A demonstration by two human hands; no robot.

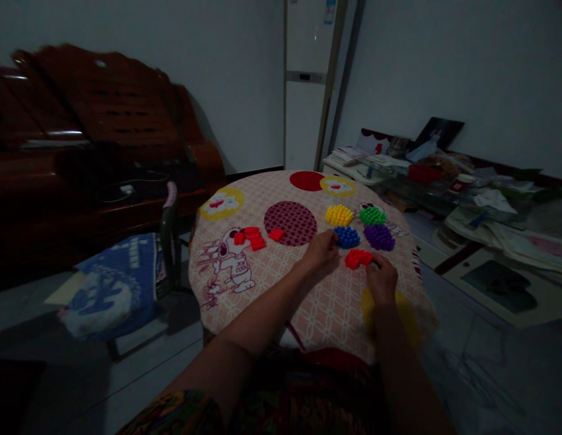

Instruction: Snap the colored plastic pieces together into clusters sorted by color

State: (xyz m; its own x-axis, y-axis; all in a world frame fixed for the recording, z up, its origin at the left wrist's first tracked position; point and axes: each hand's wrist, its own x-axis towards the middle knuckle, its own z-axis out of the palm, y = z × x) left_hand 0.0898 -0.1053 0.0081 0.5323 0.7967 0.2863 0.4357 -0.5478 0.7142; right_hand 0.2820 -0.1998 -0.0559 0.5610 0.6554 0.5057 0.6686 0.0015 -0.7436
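Red cluster [357, 259] on our patterned tablecloth [272, 266] | our right hand [383, 278] at its edge | our left hand [321, 249] beside the blue cluster [347, 237] | fingers' grip, either hand: we cannot tell

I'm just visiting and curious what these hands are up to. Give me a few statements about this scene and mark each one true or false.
1. The left hand is beside the blue cluster. True.
2. The right hand is at the red cluster. True.
3. The blue cluster lies to the right of the purple cluster. False: it lies to the left.
4. The yellow cluster lies to the left of the green cluster. True.
5. Every red piece lies between the two hands. False: several other red pieces lie farther left on the tablecloth.
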